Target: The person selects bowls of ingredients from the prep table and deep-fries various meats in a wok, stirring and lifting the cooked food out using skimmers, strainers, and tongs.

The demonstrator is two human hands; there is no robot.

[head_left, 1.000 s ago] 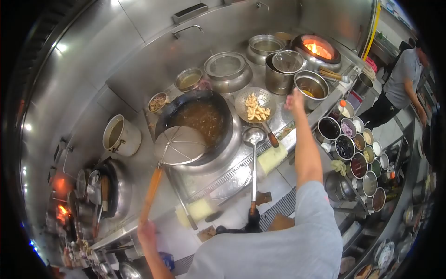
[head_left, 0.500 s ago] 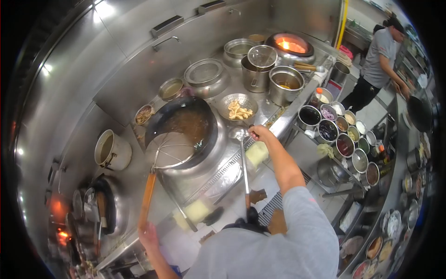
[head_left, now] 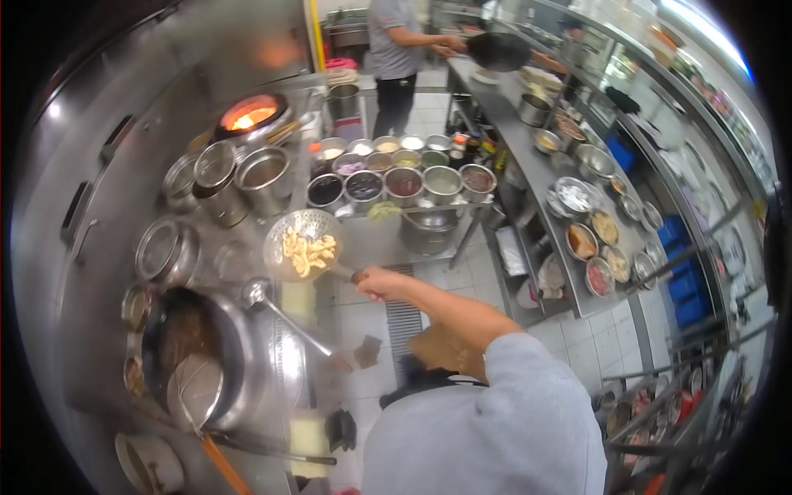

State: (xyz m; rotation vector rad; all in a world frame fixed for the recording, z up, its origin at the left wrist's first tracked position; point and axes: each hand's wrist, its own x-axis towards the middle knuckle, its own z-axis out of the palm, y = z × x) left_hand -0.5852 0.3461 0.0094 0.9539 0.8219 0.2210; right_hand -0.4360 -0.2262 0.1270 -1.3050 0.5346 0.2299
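Note:
My right hand (head_left: 382,284) is closed round the handle of a perforated strainer (head_left: 278,262), which holds pale yellow fried pieces (head_left: 308,251). The strainer is up over the counter edge, near the sauce pots. Below it a metal ladle (head_left: 257,293) lies with its handle across the counter edge. A mesh skimmer (head_left: 195,388) with an orange wooden handle (head_left: 224,466) rests over the black wok (head_left: 223,318), which holds brownish liquid. My left hand is out of view; the skimmer handle runs off the bottom edge.
Several sauce and seasoning pots (head_left: 404,186) stand on a rack ahead. A lit burner (head_left: 250,115) glows at the back, with a tall steel pot (head_left: 264,180) near it. Another person (head_left: 396,66) holds a black wok (head_left: 497,51) beside the right-hand counter. Ingredient bowls (head_left: 600,276) line that counter.
My view has swung right. My right hand has lifted the strainer with the fried pieces off the counter and carried it rightward. My left hand, earlier on the skimmer handle, has left the view.

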